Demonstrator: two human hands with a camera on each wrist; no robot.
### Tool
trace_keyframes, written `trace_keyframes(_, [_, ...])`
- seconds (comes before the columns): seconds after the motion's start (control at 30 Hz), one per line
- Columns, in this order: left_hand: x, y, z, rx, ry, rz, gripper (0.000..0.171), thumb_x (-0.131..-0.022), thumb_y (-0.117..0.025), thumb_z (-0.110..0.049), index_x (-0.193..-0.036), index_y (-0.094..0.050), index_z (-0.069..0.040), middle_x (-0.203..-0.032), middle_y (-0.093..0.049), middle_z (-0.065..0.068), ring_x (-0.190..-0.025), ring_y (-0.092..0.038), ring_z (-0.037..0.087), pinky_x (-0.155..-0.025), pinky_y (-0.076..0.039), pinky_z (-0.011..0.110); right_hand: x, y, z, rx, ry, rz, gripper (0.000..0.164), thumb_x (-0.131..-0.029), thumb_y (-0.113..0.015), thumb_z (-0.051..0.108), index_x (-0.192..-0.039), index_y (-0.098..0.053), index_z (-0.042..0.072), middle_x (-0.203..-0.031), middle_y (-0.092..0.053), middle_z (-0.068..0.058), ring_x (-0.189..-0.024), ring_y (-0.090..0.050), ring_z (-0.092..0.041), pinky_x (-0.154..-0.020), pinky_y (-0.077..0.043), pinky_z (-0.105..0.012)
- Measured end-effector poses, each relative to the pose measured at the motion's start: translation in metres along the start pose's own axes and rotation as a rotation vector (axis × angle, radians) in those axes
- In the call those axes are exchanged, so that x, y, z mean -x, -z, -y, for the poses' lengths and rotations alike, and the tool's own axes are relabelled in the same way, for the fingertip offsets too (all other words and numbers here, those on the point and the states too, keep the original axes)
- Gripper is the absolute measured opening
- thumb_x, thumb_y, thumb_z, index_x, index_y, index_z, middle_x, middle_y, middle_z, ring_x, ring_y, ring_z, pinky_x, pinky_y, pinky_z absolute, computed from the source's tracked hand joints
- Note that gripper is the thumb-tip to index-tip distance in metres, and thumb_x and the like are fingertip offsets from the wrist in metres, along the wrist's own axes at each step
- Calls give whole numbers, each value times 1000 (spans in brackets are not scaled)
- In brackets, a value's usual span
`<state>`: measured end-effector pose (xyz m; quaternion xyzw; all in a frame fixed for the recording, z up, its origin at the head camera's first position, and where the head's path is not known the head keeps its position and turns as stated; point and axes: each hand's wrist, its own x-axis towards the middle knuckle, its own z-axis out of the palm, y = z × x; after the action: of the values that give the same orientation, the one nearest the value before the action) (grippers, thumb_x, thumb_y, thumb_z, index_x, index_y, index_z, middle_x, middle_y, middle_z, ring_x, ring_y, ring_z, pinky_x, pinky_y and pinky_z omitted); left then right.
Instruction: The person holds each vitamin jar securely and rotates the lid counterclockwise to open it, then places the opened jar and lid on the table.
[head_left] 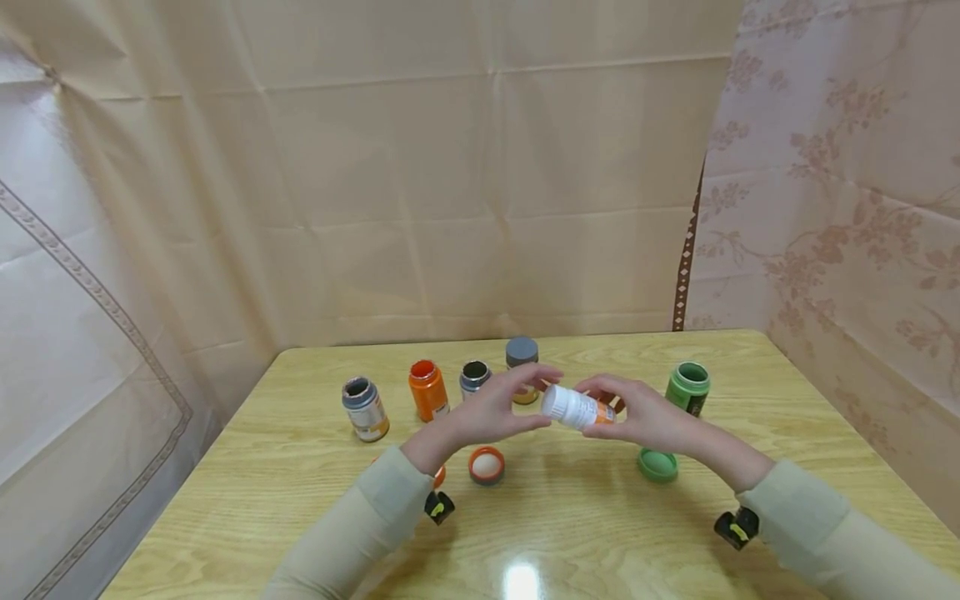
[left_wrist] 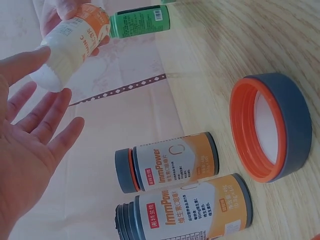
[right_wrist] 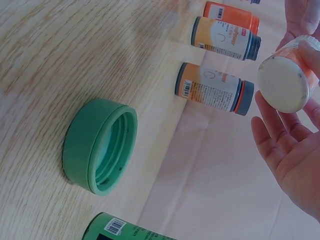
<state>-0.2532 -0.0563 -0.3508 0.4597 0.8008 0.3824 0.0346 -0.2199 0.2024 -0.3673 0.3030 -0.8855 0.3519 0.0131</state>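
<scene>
A white bottle (head_left: 573,407) with an orange label band is held tilted above the table, its white cap pointing left. My right hand (head_left: 647,414) grips it near the base, thumb below and fingers over the top. The left hand (head_left: 487,410) is spread around the cap end, thumb and fingertips close to it. In the left wrist view the cap (left_wrist: 47,75) is still on, with loosely extended fingers beneath. The right wrist view shows the bottle's flat white base (right_wrist: 283,84).
Behind the hands stand two uncapped grey-rimmed bottles, an uncapped orange bottle (head_left: 428,392) and a grey-capped bottle (head_left: 522,352). An uncapped green bottle (head_left: 687,388) is at right, its green cap (head_left: 658,466) in front. An orange-lined grey cap (head_left: 487,466) lies mid-table; an orange cap (head_left: 439,477) is partly hidden.
</scene>
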Motion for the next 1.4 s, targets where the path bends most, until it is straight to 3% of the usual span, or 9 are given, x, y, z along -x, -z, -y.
trace_keyframes(0.13, [1, 0, 0, 40, -24, 2, 51, -86, -73, -3, -133, -53, -9, -129, -57, 8, -110, -56, 15, -93, -47, 33, 0, 0, 1, 4, 7, -1, 46, -85, -77, 33, -122, -60, 13, -101, -61, 7, -88, -55, -14, -73, -50, -38])
trace_keyframes(0.37, [2, -1, -1, 27, -28, 7, 46, -87, -73, -3, -129, -55, -8, -125, -58, 2, -106, -55, 13, -91, -48, 33, 0, -1, 3, 4, 8, 0, 46, -84, -77, 32, -122, -60, 13, -100, -61, 8, -88, -55, -13, -73, -50, -41])
trace_keyframes(0.57, [3, -1, 0, 26, 20, 7, 41, -89, -72, -13, -127, -57, -9, -118, -62, 0, -101, -58, 11, -90, -50, 38, -1, -1, 4, -6, 6, 8, 45, -85, -76, 33, -122, -60, 13, -100, -61, 7, -88, -55, -13, -73, -50, -41])
trace_keyframes(0.97, [2, -2, -1, 10, 96, 5, 35, -92, -69, -28, -122, -60, -12, -97, -64, -8, -90, -59, 6, -85, -49, 25, 1, -1, 5, -2, 9, 8, 45, -85, -76, 34, -122, -60, 13, -100, -61, 7, -88, -55, -13, -73, -50, -43])
trace_keyframes(1.17, [3, 1, -3, -54, 113, 16, 53, -89, -72, -36, -133, -54, -13, -117, -62, -4, -104, -58, 15, -89, -48, 30, 0, -1, 6, -1, 3, 8, 47, -84, -77, 33, -123, -60, 12, -100, -62, 7, -88, -56, -13, -74, -51, -44])
trace_keyframes(1.3, [3, 3, -2, -65, 75, 18, 58, -87, -75, -26, -137, -50, -13, -131, -56, 1, -114, -56, 24, -94, -46, 34, -1, -1, 5, 9, 1, 14, 48, -84, -77, 34, -123, -60, 12, -100, -62, 7, -88, -56, -13, -74, -51, -43])
trace_keyframes(1.4, [3, 4, 0, -58, 36, 24, 56, -87, -76, -17, -136, -50, -12, -132, -55, 2, -114, -56, 23, -94, -46, 33, -1, 0, 4, 18, 2, 13, 48, -84, -77, 34, -123, -60, 13, -100, -62, 8, -88, -55, -12, -74, -51, -42])
